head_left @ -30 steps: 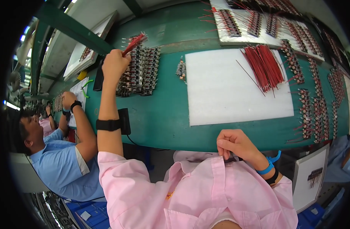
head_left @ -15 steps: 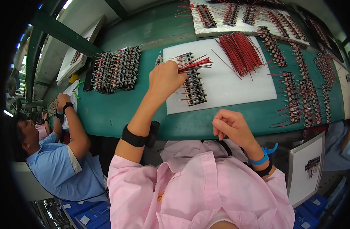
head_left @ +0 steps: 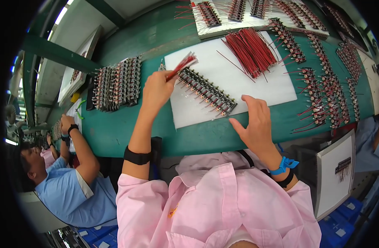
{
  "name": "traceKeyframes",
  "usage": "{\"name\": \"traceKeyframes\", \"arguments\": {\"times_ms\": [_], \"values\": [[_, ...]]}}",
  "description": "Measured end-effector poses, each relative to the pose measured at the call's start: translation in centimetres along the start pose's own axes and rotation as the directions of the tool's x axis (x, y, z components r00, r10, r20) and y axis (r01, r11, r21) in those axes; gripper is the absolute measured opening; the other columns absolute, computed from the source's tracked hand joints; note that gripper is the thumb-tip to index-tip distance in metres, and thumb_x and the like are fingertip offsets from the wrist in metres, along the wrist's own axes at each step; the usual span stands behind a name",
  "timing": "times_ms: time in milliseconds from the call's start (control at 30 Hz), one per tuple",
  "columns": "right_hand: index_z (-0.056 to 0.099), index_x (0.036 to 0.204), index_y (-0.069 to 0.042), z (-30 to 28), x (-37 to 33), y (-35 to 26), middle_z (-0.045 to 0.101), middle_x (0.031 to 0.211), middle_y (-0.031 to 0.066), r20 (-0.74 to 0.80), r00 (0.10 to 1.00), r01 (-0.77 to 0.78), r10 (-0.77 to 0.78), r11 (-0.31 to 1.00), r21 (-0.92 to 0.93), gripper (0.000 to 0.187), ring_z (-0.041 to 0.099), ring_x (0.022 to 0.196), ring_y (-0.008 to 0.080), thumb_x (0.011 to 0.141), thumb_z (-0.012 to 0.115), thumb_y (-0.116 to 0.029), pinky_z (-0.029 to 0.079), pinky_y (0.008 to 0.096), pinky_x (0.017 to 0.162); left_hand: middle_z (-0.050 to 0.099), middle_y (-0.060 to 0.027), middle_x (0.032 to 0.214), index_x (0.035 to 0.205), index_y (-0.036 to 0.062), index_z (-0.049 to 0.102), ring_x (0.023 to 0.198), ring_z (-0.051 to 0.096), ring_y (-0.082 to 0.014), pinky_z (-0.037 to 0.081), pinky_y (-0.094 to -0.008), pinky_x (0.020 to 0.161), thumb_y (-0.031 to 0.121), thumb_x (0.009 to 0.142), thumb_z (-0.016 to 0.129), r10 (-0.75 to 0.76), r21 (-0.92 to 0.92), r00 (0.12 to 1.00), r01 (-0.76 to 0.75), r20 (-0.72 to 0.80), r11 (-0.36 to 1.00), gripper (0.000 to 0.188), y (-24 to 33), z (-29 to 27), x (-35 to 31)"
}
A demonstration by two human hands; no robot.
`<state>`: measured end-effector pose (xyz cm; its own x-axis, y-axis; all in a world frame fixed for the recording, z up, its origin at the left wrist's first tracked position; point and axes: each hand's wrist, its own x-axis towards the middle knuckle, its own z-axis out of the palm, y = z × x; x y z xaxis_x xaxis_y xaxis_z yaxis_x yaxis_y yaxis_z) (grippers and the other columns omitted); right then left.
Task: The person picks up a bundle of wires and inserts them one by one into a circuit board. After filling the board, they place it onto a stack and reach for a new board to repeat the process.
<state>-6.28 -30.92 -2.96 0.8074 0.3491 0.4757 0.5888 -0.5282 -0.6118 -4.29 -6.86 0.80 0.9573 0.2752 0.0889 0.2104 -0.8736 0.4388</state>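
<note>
My left hand [head_left: 157, 90] is closed round a small bundle of red wires [head_left: 183, 66], whose pale ends fan out above the fist. The bundle is slightly blurred. Below it, a panel of small circuit boards [head_left: 207, 91] lies slanted on a white foam sheet [head_left: 189, 118]. Near the panel's lower right end my right hand [head_left: 257, 128] hovers with thumb and fingers spread, holding nothing; a small gap seems to separate them. A large pile of red wires [head_left: 251, 53] rests on the far right part of the sheet.
Stacked board panels [head_left: 117, 82] stand on the green bench [head_left: 111, 136] to the left. Wired board strips [head_left: 313, 97] lie at right, with more on a raised white board [head_left: 226, 28] behind. A co-worker in a blue shirt [head_left: 76, 188] sits at left; a framed white panel [head_left: 335, 177] stands lower right.
My left hand has moved left with the red wires, uncovering the board panel, which now lies at a different slant. My right hand has risen toward the panel and its fingers have spread.
</note>
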Motion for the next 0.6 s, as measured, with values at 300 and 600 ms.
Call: {"name": "traceKeyframes", "arguments": {"times_ms": [300, 600], "values": [[0.042, 0.105, -0.001, 1.7, 0.4, -0.3, 0.049, 0.095, 0.0113, 0.032, 0.998, -0.042, 0.045, 0.994, -0.105, 0.057, 0.043, 0.088, 0.0273, 0.054, 0.067, -0.008, 0.031, 0.0364, 0.077, 0.057, -0.0176, 0.074, 0.088, 0.0056, 0.06, 0.072, 0.054, -0.033, 0.042, -0.0377, 0.063, 0.017, 0.071, 0.054, 0.01, -0.055, 0.982, 0.0, 0.189, 0.998, 0.022, -1.3, -0.5, 0.7], [0.044, 0.102, 0.0, 1.1, 1.4, -2.6, 0.049, 0.094, 0.0122, 0.163, 0.987, 0.017, 0.001, 0.994, -0.107, 0.051, 0.044, 0.086, 0.0278, 0.055, 0.066, -0.005, 0.033, 0.0351, 0.075, 0.048, -0.003, 0.052, 0.083, -0.0009, 0.055, 0.044, 0.043, -0.0144, 0.034, -0.0255, 0.044, 0.02, 0.079, 0.049, 0.161, -0.384, 0.985, -0.172, -0.062, 0.907, 0.022, -5.2, -2.3, -1.0]]}}
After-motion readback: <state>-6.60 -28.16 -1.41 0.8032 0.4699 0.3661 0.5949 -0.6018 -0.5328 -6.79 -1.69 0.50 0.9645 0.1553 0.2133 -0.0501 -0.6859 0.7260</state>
